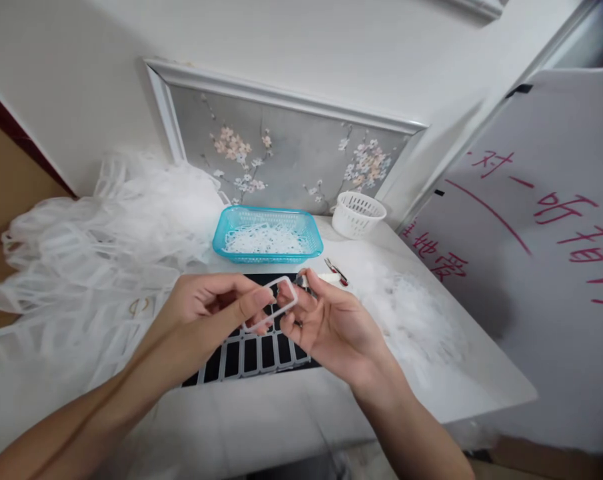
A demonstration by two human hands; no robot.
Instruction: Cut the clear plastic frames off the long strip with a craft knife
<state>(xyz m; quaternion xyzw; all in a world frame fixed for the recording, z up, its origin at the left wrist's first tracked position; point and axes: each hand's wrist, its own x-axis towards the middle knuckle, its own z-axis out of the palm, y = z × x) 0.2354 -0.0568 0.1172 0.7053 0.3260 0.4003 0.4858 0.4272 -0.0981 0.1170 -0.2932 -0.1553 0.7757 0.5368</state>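
Observation:
My left hand [216,307] grips a small white plastic rectangular frame [287,308] with rounded corners, thumb on top, tilted above the table. My right hand [331,320] is at the frame's right end. Between its thumb and index finger is a small dark and silvery metal tool [304,281], mostly covered by the fingers; its exact kind does not show. Below both hands lies a black mat [251,357] with similar white frames [267,352] laid out in rows, partly hidden by the hands.
A blue basket [268,257] of white plastic pieces stands behind the hands, with a white basket [357,220] to its right. Red-handled pliers [337,272] lie nearby. White plastic frames [146,220] are heaped left; a whitish pile [416,320] lies right. A framed floral picture [291,147] leans behind.

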